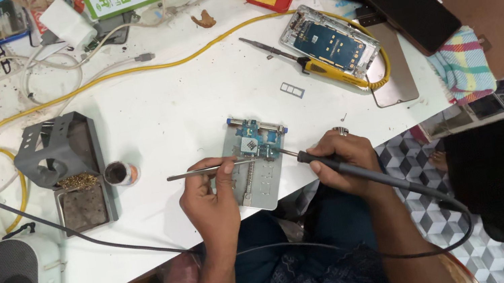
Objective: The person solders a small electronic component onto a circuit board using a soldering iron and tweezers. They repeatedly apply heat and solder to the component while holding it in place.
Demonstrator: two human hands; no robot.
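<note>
Circuit board (257, 145) clamped on grey holder plate (257, 181) at desk (179, 113) front edge. Left hand (210, 196) pinches tweezers (202, 171); right hand (337, 158) grips soldering iron (320, 163), tip on board. Best: brace wrists, brief light contact.

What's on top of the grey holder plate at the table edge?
On the holder plate sits a small blue circuit board, clamped near its far end. Tweezers and a soldering iron tip meet on it. The left hand covers the plate's near-left part.
</note>
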